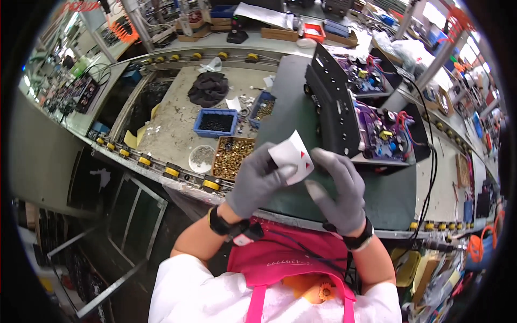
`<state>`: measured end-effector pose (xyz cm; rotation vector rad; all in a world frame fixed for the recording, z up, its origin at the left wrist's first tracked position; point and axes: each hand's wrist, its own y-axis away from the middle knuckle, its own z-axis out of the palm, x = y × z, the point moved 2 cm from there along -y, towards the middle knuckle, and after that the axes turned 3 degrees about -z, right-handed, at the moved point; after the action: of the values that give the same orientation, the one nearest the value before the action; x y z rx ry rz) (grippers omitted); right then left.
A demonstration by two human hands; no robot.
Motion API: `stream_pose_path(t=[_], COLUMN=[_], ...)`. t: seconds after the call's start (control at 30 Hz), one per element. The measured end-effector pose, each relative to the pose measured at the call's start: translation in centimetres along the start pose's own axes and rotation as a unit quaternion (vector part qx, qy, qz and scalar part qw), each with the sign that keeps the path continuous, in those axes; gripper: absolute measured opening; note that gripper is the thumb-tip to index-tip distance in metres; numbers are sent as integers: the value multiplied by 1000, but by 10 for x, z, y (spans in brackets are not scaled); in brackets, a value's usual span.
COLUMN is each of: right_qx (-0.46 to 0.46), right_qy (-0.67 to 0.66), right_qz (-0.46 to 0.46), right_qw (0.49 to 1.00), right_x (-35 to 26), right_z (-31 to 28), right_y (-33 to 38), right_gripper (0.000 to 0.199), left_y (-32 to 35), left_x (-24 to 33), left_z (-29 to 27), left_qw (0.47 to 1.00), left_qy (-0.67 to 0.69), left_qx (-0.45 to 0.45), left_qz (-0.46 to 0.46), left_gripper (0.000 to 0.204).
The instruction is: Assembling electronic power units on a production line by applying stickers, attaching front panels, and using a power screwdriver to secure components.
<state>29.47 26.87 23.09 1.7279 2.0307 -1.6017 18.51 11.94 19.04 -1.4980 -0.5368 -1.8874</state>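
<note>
Between thumb and fingers, my left hand (259,177), in a grey glove, pinches a small white sticker sheet (290,153) with red triangle marks. The sheet is slightly curled and tilted up over the green work mat (285,102). Just to its right, my right hand (340,189), also gloved, has thumb and fingers apart and appears to hold nothing. Beyond that hand stand black metal chassis (334,107) with their circuit boards (385,132) exposed, and coloured wires run across them.
Left of the mat sit a blue bin of black screws (215,122), a box of brass-coloured parts (232,157) and a round white dish (202,158). A dark cloth (208,89) lies behind them. Yellow rollers (171,171) line the bench edge. Black cables (431,177) hang at the right.
</note>
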Motion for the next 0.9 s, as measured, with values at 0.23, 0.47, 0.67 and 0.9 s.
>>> stream_pose_path(t=[0.23, 0.47, 0.67, 0.9], right_qx=[-106, -146, -144, -302], right_qy=[-30, -107, -107, 44], right_qz=[-14, 80, 73, -60], right_qw=[994, 980, 981, 951], right_x=[0, 5, -1, -6], right_z=[1, -14, -27, -49], right_y=[11, 20, 22, -14], right_gripper=[33, 25, 23, 21], left_y=[28, 34, 36, 29], left_x=[-7, -13, -9, -9], left_z=[24, 32, 42, 49], left_qw=[1000, 996, 997, 996], left_qy=[0, -75, -58, -46], left_qx=[-16, -37, -44, -79], left_qz=[1, -10, 3, 9], left_gripper=[22, 19, 16, 16])
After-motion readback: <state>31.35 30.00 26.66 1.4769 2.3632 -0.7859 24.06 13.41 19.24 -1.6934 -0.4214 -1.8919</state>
